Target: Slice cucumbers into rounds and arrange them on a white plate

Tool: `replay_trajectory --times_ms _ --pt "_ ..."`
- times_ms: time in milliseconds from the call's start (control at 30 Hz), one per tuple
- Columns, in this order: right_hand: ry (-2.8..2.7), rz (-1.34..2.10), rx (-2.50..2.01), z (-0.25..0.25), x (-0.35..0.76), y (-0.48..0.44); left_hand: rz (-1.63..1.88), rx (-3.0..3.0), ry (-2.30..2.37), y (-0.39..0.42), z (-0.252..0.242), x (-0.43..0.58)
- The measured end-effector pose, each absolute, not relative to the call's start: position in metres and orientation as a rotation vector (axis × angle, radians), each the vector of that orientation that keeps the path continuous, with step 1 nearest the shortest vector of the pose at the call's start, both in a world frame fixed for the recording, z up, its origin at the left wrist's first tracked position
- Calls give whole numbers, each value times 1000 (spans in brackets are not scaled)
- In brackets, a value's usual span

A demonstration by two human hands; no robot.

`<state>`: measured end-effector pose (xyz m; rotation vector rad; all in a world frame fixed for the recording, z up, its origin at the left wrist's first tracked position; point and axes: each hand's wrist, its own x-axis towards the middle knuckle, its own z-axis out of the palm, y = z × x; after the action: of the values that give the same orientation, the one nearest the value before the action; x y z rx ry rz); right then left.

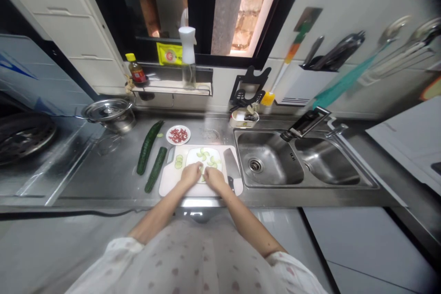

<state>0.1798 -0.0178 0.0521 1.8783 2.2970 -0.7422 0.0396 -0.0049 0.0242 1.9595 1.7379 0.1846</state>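
Both my hands meet over a white plate [217, 152] on a pale cutting board [168, 181]. My left hand [191, 173] and my right hand [214, 178] have their fingers curled in and pinched, with a pale green bit of cucumber slice [203, 175] at the fingertips. Farther up the plate, thin cucumber slices [203, 154] lie in curved fan shapes. A small pile of cucumber slices [178, 161] rests on the board to the left. Right of the plate lies a cleaver [231, 163], its black handle close to my right wrist.
Left of the board lie a long cucumber [149, 149] and a cut cucumber [156, 170]. Behind it stands a small white dish [178, 134] of chopped red pieces. A lidded steel pot [115, 117] is at back left. The double sink [265, 161] adjoins the board's right side.
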Motion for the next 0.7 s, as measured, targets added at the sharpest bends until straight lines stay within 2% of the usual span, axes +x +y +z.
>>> replay_trajectory --times_ms 700 --pt "2394 -601 1736 46 183 -33 219 2028 1719 -14 27 31"
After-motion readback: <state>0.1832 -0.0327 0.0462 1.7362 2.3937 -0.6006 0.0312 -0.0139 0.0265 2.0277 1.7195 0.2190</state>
